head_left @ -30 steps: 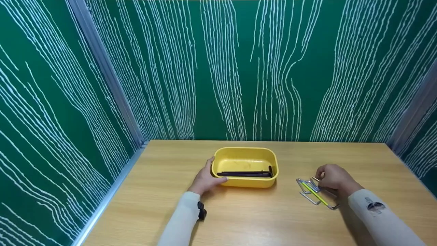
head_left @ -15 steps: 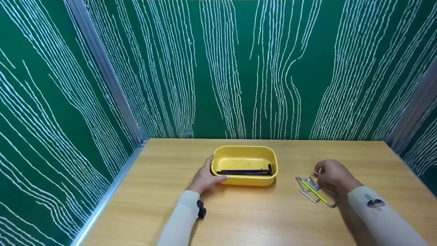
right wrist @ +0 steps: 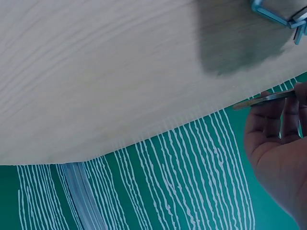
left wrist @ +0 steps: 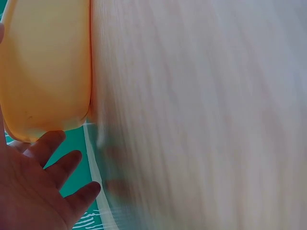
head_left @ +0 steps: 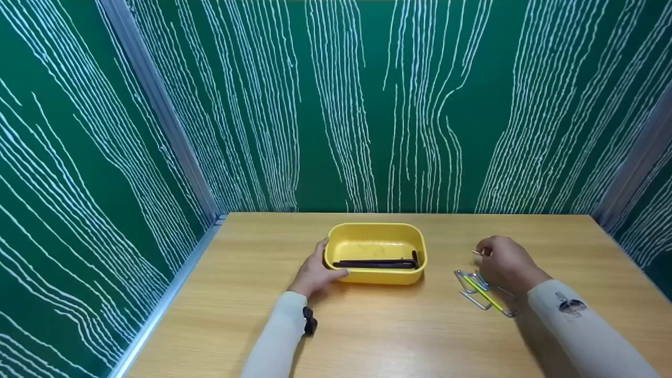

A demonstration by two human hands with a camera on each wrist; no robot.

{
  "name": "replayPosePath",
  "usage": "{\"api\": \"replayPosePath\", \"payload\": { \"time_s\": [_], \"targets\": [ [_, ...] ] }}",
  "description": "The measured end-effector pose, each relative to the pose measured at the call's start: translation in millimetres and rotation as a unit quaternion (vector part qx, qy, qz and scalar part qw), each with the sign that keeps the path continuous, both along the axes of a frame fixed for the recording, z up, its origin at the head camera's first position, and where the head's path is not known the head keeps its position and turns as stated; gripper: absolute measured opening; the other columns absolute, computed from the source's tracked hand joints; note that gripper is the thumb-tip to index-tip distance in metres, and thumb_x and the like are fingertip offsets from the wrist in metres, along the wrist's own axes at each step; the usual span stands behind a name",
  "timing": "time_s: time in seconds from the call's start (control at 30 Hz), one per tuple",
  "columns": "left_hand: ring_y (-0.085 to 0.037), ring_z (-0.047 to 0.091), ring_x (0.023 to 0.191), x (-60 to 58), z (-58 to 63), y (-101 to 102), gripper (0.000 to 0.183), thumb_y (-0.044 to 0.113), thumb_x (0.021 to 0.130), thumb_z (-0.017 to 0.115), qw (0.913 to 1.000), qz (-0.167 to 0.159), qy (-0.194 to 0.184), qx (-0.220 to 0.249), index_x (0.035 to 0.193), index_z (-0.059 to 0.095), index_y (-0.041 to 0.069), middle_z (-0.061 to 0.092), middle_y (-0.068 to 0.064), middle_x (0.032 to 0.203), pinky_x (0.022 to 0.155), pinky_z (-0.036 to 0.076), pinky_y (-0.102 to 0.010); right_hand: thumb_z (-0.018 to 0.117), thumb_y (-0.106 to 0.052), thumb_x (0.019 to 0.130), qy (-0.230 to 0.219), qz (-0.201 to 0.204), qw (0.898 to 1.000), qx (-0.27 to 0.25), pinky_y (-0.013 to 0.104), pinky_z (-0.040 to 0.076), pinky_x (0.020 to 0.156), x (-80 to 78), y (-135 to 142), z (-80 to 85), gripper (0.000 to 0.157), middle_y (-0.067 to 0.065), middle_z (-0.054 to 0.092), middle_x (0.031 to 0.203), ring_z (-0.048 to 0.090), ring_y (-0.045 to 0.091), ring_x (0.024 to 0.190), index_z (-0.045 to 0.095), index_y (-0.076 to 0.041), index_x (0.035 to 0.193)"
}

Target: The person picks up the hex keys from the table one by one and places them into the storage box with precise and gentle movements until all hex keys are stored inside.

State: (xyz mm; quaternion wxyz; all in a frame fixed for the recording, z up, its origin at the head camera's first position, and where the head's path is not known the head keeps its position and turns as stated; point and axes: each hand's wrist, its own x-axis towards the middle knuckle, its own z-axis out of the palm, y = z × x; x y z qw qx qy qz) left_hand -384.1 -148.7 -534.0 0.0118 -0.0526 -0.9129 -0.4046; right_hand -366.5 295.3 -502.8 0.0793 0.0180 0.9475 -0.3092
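Note:
My left hand holds the left end of a yellow plastic tub, thumb over the near rim and fingers against the end wall. In the left wrist view those fingers are spread below the tub. Inside it lie black L-shaped hex keys. At the right, my right hand pinches a thin metal hex key, mostly hidden by the fingers and raised above the table. Below that hand lie several silver hex keys and one with a yellow-green shaft.
All of this is on a light wooden table. Green panels with white wavy lines stand behind and at both sides, with a metal post in the left corner. A dark wrist device sits on the left sleeve.
My right hand has lifted the pinched hex key away from the loose keys, moving up and slightly left toward the table's back. My left hand and the tub stay in place.

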Motion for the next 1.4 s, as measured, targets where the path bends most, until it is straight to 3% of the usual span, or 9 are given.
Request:
{"api": "replayPosePath", "payload": {
  "time_s": [0.17, 0.37, 0.7, 0.87, 1.1, 1.4],
  "targets": [
    [-0.014, 0.042, 0.115, -0.6, 2.1, -0.2, 0.109, 0.066, 0.046, 0.071, 0.9999, -0.003, -0.003, 0.016, 0.136, 0.017, 0.036, 0.04, 0.006, 0.132, 0.101, 0.03, -0.039, 0.054, -0.009, 0.083, 0.048, 0.032, 0.998, 0.014, 0.03, 0.044, 0.068, -1.7, -4.3, 10.1, 0.032, 0.009, 0.051, 0.102, 0.045, 0.026, 0.091, 0.053, -0.013, 0.115],
    [-0.013, 0.042, 0.115, 0.4, 0.5, -1.2, 0.109, 0.066, 0.047, 0.071, 0.9999, -0.007, 0.003, 0.013, 0.137, 0.018, 0.035, 0.04, 0.006, 0.133, 0.101, 0.03, -0.038, 0.055, -0.005, 0.081, 0.135, 0.076, 0.985, 0.069, 0.033, 0.045, 0.066, -6.8, -10.1, 16.3, 0.022, 0.007, 0.056, 0.091, 0.049, 0.022, 0.081, 0.061, -0.01, 0.102],
    [-0.014, 0.041, 0.115, -0.5, -0.3, -0.8, 0.11, 0.07, 0.045, 0.068, 0.9998, -0.005, -0.01, 0.016, 0.136, 0.016, 0.038, 0.039, 0.005, 0.134, 0.101, 0.029, -0.04, 0.06, -0.004, 0.079, 0.204, 0.088, 0.971, 0.086, 0.036, 0.045, 0.066, -12.9, -26.4, 15.4, 0.017, 0.004, 0.057, 0.084, 0.05, 0.019, 0.075, 0.065, -0.013, 0.093],
    [-0.015, 0.04, 0.117, 0.4, 0.1, -1.7, 0.111, 0.072, 0.044, 0.067, 0.9999, -0.003, -0.011, 0.009, 0.136, 0.015, 0.038, 0.039, 0.005, 0.134, 0.101, 0.029, -0.04, 0.059, -0.005, 0.08, 0.216, 0.092, 0.968, 0.088, 0.034, 0.046, 0.064, -14.8, -33.5, 14.1, 0.016, 0.003, 0.057, 0.084, 0.051, 0.018, 0.074, 0.065, -0.014, 0.092],
    [-0.014, 0.039, 0.119, 0.1, -1.6, -1.1, 0.108, 0.071, 0.045, 0.067, 0.9998, -0.001, -0.012, 0.014, 0.134, 0.015, 0.042, 0.038, 0.007, 0.134, 0.102, 0.027, -0.041, 0.058, -0.005, 0.08, 0.196, 0.086, 0.974, 0.081, 0.036, 0.047, 0.068, -14.6, -37.5, 12.2, 0.019, 0.002, 0.056, 0.089, 0.051, 0.019, 0.077, 0.064, -0.017, 0.094],
    [-0.015, 0.04, 0.118, -2.1, -2.3, -3.1, 0.11, 0.071, 0.045, 0.067, 0.9998, -0.006, -0.012, 0.014, 0.136, 0.014, 0.04, 0.039, 0.005, 0.134, 0.102, 0.027, -0.041, 0.058, -0.006, 0.081, 0.201, 0.091, 0.973, 0.065, 0.035, 0.048, 0.068, -18.5, -43.7, 15.5, 0.019, 0.002, 0.057, 0.089, 0.05, 0.019, 0.077, 0.064, -0.016, 0.097]
  ]
}}
